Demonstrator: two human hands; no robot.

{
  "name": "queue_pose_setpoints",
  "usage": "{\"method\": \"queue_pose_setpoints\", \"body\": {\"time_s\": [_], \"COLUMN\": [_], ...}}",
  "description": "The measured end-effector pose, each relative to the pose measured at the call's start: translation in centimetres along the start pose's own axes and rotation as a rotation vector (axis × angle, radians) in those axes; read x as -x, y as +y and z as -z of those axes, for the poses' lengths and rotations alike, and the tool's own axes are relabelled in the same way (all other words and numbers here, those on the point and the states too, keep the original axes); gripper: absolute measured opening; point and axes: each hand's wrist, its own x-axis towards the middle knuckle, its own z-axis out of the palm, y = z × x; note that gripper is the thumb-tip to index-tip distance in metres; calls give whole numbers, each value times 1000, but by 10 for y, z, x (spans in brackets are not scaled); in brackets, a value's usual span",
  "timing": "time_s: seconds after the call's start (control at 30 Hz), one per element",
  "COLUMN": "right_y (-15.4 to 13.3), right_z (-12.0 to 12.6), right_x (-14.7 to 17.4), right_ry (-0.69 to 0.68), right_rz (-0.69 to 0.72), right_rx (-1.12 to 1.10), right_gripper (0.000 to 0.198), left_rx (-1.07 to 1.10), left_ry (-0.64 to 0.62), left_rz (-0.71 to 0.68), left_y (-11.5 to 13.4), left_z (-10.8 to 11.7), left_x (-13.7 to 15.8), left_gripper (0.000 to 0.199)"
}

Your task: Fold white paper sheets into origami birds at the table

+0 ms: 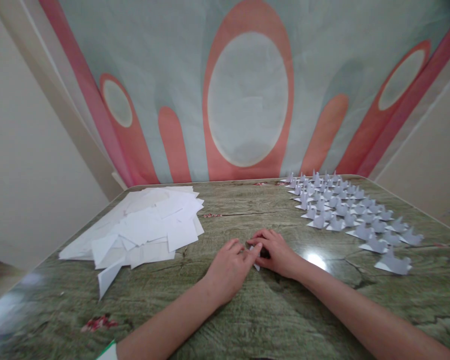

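Note:
A small folded piece of white paper (256, 266) lies on the table at the middle front, mostly covered by my fingers. My left hand (234, 265) rests over it from the left, thumb and fingers closed on its edge. From the other side, my right hand (273, 252) curls its fingers round the same paper, its thumb close to my left fingertips. Only a thin white corner shows beneath the hands. To the right stand several rows of folded white paper birds (335, 205), the nearest bird (393, 262) a little apart from the others.
A loose heap of white paper sheets (146, 220) covers the table's left side, one bent sheet (108, 277) sticking out at its front. The wood-patterned table (217, 330) meets a patterned backdrop (187, 90) at its far edge.

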Motion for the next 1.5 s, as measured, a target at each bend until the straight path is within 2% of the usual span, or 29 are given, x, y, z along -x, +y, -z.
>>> {"method": "queue_pose_setpoints", "body": {"time_s": [0.17, 0.33, 0.4, 0.47, 0.5, 0.63, 0.83, 1.1, 1.23, 1.33, 1.4, 1.5], "right_y": [0, 1, 4, 10, 12, 18, 18, 15, 11, 3, -3, -12], "right_z": [3, 12, 20, 29, 32, 33, 13, 7, 5, 3, 2, 3], "right_x": [6, 7, 6, 4, 4, 3, 4, 4, 4, 4, 4, 5], "right_ry": [-38, -63, -107, -146, -151, -136, -12, 30, 42, 69, 76, 49], "right_rz": [31, 34, 45, 37, 21, -36, -147, -198, -201, -182, -137, -41], "right_rx": [-8, -80, -161, -221, -227, -233, -261, -274, -294, -285, -269, -220], "right_gripper": [59, 67, 56, 26, 23, 28, 30, 34, 34, 24, 18, 19], "left_rx": [-19, -48, -73, -92, -97, -80, -17, 103, 147, 174, 191, 202], "left_ry": [2, 20, 36, 48, 55, 71, 94, 121, 105, 113, 116, 107], "left_rz": [1, -14, -7, 7, 15, 37, 47, 55, 40, 33, 29, 35], "left_y": [1, 4, 6, 8, 9, 11, 10, 8, 6, 4, 3, 2], "left_z": [-3, -14, -20, -26, -27, -30, -28, -26, -27, -25, -24, -23], "left_x": [0, 5, 8, 10, 10, 11, 10, 11, 12, 12, 12, 11], "left_gripper": [35, 26, 28, 30, 30, 29, 28, 25, 27, 26, 27, 28]}}
